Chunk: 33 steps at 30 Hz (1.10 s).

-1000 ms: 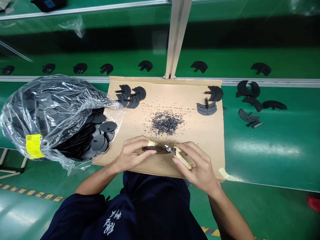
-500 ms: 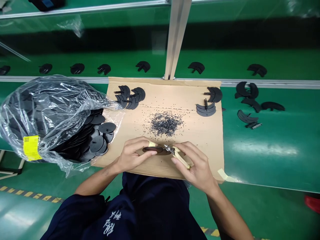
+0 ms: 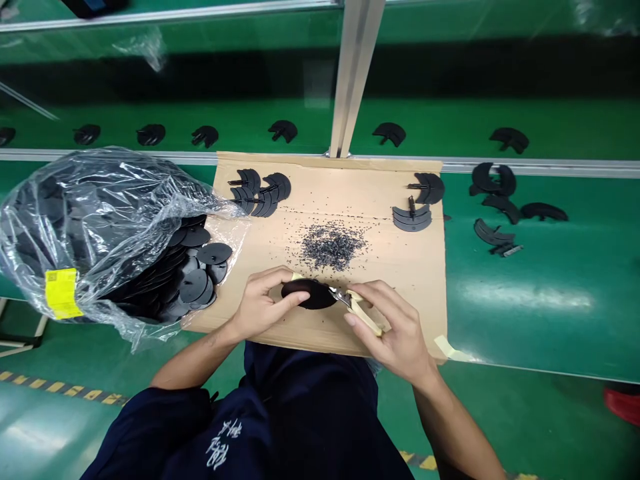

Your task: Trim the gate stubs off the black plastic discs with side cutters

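Green tabletop (image 3: 530,297), cardboard sheet (image 3: 410,267) on it in front of the person. Clear plastic bag (image 3: 95,193) at the left, lapping the cardboard, black discs spilling from its mouth. From where I stand, left hand (image 3: 263,303) pinches one disc (image 3: 315,297) over the cardboard's near part, thumb on top; right hand (image 3: 400,333) grips pliers (image 3: 364,315), tips at the disc's right edge. Tiny black bits (image 3: 333,247) heaped just beyond.
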### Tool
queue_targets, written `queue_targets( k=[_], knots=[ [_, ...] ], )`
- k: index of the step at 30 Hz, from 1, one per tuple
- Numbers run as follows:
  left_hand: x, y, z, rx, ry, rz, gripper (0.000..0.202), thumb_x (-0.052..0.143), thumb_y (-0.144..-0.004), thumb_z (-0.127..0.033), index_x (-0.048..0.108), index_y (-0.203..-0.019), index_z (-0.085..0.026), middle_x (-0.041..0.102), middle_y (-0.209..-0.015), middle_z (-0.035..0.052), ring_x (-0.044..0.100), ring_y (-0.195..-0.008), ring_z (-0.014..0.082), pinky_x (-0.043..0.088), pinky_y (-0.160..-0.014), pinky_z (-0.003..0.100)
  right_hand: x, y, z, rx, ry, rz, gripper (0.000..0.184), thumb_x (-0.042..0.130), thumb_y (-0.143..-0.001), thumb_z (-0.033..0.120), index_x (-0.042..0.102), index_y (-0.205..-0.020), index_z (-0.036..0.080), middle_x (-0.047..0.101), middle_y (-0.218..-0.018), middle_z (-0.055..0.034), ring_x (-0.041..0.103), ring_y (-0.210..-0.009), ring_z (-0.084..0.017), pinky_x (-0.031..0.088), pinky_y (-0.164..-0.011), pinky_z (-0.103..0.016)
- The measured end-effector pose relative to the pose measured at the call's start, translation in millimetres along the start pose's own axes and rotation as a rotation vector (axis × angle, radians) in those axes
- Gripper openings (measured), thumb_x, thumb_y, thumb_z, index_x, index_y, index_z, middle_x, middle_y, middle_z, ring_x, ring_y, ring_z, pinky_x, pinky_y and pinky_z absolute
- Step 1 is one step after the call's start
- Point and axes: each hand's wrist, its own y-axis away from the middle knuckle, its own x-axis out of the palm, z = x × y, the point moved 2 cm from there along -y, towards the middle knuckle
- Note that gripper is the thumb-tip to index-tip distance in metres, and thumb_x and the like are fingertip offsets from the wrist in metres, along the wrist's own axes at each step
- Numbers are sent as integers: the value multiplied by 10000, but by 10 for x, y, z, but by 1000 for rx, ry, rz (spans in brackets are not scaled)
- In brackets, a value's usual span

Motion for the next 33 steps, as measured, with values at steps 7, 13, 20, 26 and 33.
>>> queue_targets(
  k=[7,13,20,26,33],
  knots=[
    [1,16,18,-76,30,11,219,776,-905,-336,701,-800,-159,658,-688,-9,569,-628,100,459,-606,209,20,-19,12,-29,26,10,350,700,-940,207,645,-1285,224,732,-1097,-117,713,-978,-257,632,-825,-427],
    [-1,34,54,-155,87,25,235,787,-892,-341,691,-785,-155,648,-683,-11,573,-634,100,463,-606,197,-13,-22,13,-26,43,-5,345,706,-935,210,654,-1276,220,733,-1083,-114,714,-965,-254,630,-824,-420],
    [14,-2,12,-108,89,53,182,775,-905,-312,711,-827,-160,692,-724,3,602,-653,103,478,-618,195,-39,-48,-3,-29,62,17,337,705,-934,235,669,-1269,211,735,-1048,-113,716,-934,-256,627,-812,-414],
    [-19,-21,0,-73,80,61,163,783,-899,-283,706,-819,-163,676,-715,-5,581,-649,94,471,-625,186,-80,-69,-3,-76,102,41,339,704,-943,247,651,-1275,201,725,-1062,-123,709,-936,-259,620,-800,-411],
    [-27,24,102,-152,136,16,113,809,-878,-250,729,-878,-170,710,-767,4,635,-691,108,513,-652,194,-140,-68,-13,7,52,8,302,700,-944,239,670,-1244,215,720,-1051,-110,691,-928,-245,596,-796,-397]
  ],
)
